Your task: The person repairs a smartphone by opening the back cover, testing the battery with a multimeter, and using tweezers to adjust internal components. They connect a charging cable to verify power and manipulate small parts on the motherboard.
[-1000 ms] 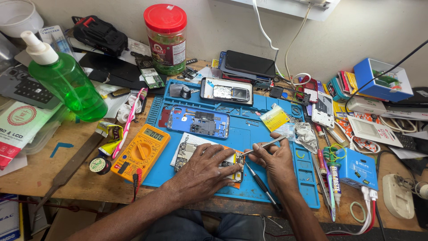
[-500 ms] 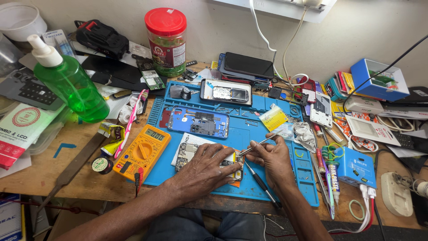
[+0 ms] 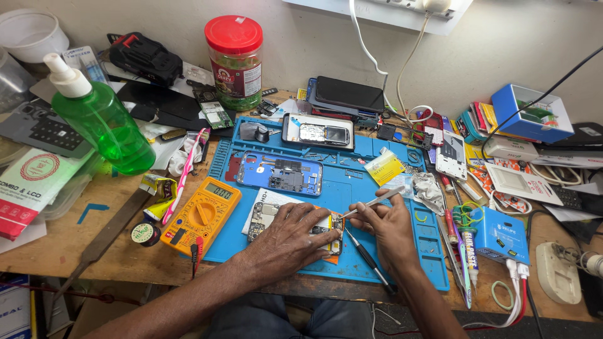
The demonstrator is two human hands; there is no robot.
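Observation:
An opened phone (image 3: 267, 216) with its insides showing lies on a blue work mat (image 3: 352, 188). My left hand (image 3: 292, 238) presses flat on the phone and holds it down. My right hand (image 3: 389, 226) grips metal tweezers (image 3: 374, 202), their tips pointing at the phone's right end by my left fingertips. A black screwdriver (image 3: 367, 257) lies on the mat under my right hand. A blue phone frame (image 3: 279, 174) and another opened phone (image 3: 317, 133) lie farther back on the mat.
An orange multimeter (image 3: 201, 216) sits left of the mat. A green spray bottle (image 3: 103, 122) and a red-lidded jar (image 3: 235, 59) stand at the back. A blue box (image 3: 531, 113), cables, glue tubes and small parts crowd the right. A metal file (image 3: 103, 235) lies at the left.
My view has shifted slightly. Both hands stay on the phone, with the tweezers' tips working at nearly the same spot.

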